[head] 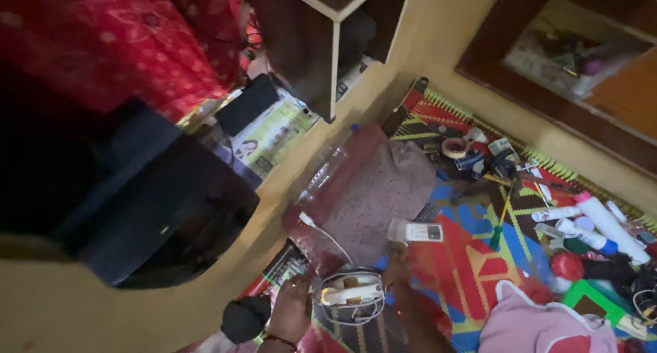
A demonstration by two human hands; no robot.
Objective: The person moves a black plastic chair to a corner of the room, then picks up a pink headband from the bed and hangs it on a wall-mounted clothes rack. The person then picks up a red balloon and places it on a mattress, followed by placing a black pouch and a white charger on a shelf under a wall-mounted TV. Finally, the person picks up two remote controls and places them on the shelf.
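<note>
White power strip (352, 293) with coiled cord, low in the frame just right of centre, lying on the patterned floor mat (458, 257). Left hand (291, 310) at the strip's left edge, fingers loosely curled, touching or nearly touching the coil; whether gripping it, cannot tell in the dim light. Bangle at that wrist. Right hand (398, 271) just right of the strip, dark and blurred, fingers bent toward the cord; grip unclear as well. White cable running up from the strip toward a clear plastic bottle (328, 167) near mid-frame. Mauve speckled cloth (383, 195) beside the bottle, above the strip. Small white box (415, 231) just above the right hand. Green-handled screwdriver (501, 219), tape roll (454, 147), white tubes and a red lid scattered on the mat at right. Pink garment (540, 322) at lower right. Dark round object (245, 319) left of the left hand. Black bag (157, 202) at left, red fabric at upper left.
</note>
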